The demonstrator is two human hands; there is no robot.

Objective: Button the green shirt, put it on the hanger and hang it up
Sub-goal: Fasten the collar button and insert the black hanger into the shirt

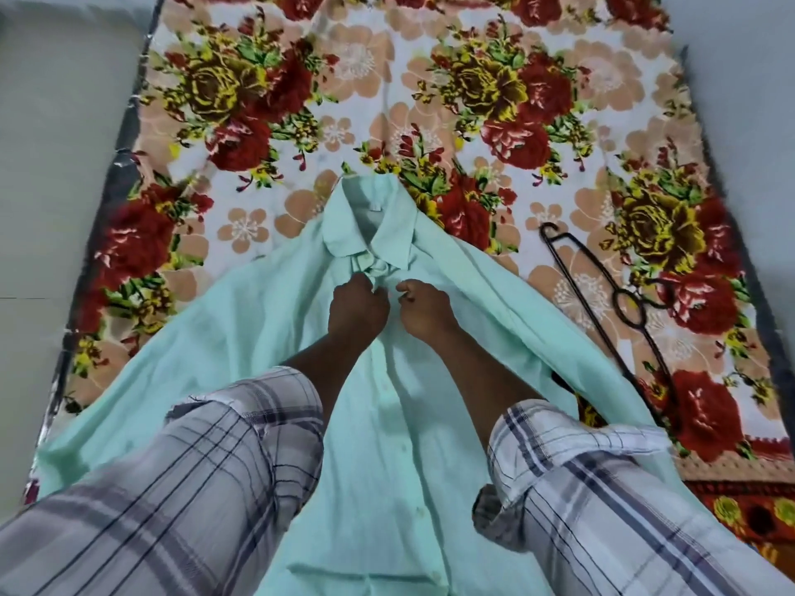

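**Head view: both hands pinching the placket just below the collar**

The green shirt (258,320) lies front-up on the floral blanket (494,135), collar away from the person, its left side spreading far out from the grip. The left hand (357,309) is closed on a fold of the front edge; just beside it the right hand (426,309) is pinched on the facing edge, though no button shows between the fingers. The cloth looks thin, light and limp, so it should bunch and slide unless held taut close to each buttonhole; lifting is best done at the collar or shoulders. Well to the right of the grip the black hanger (602,290) lies untouched, thin and probably stiff.
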